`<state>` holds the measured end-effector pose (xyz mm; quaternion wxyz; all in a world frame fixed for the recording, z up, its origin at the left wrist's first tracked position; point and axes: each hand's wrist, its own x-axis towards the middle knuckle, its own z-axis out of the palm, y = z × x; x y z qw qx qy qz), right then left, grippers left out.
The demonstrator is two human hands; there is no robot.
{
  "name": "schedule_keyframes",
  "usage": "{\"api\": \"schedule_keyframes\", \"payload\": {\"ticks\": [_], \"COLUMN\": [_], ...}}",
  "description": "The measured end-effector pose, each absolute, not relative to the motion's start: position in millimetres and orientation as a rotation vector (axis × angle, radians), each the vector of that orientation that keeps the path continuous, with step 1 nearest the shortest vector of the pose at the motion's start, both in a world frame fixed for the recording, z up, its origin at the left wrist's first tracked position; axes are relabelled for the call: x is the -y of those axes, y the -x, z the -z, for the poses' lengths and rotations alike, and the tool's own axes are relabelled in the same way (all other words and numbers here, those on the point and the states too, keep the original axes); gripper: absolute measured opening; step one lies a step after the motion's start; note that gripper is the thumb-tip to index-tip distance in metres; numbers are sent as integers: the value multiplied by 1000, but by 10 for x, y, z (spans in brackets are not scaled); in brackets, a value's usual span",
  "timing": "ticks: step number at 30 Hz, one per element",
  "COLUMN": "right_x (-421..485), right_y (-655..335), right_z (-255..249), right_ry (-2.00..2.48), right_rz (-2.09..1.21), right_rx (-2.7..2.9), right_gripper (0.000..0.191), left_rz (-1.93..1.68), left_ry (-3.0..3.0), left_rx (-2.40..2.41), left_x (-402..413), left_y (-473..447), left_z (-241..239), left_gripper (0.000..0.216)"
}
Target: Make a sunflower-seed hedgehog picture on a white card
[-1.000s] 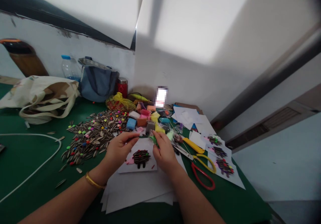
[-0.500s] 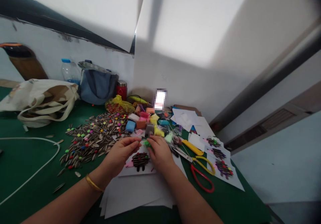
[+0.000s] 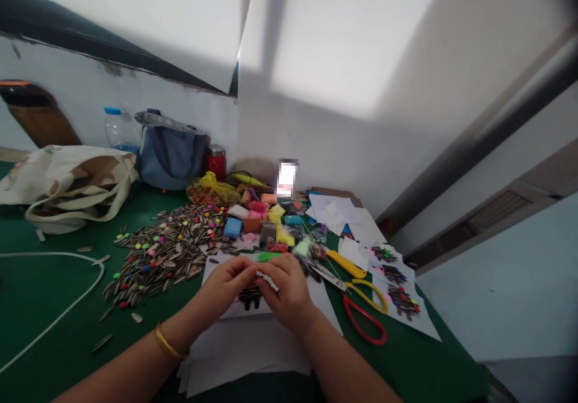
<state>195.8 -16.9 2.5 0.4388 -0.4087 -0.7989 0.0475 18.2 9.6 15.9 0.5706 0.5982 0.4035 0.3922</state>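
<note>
My left hand (image 3: 231, 284) and my right hand (image 3: 288, 290) meet at the fingertips above a sheet of paper. Both are closed in a pinch, and whatever lies between them is too small or hidden to name. Beneath them, partly covered, is a hedgehog picture (image 3: 250, 297) made of dark seeds with black feet. Just beyond my fingers lies a piece of bright green clay (image 3: 266, 256). More white paper (image 3: 246, 346) is stacked under my wrists. Left of my hands spreads a heap of sunflower seeds (image 3: 174, 252) mixed with small coloured balls.
Packets of coloured clay (image 3: 251, 224) cluster behind my hands. To the right lie scissors (image 3: 365, 324) with red and yellow handles, a yellow utility knife (image 3: 347, 264) and finished seed hedgehogs (image 3: 403, 302). Bags, including a blue one (image 3: 170, 156), and a white cable (image 3: 54, 315) are leftward.
My hands have come together and lower over the hedgehog picture. The green clay, earlier at my right fingertips, now shows beyond them. The view has shifted slightly.
</note>
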Motion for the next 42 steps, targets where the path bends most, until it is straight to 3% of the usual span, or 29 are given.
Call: {"api": "schedule_keyframes", "payload": {"ticks": [8, 42], "right_x": [161, 155], "right_y": [-1984, -1942], "right_z": [-54, -33], "right_ry": [1031, 984], "right_rz": [-125, -65], "right_rx": [1951, 1969], "right_gripper": [26, 20], "left_rz": [-940, -876], "left_ry": [-1439, -1357], "left_rx": [-947, -974], "left_x": [-84, -51], "left_y": [-187, -195], "left_z": [-223, -231], "left_gripper": [24, 35]}}
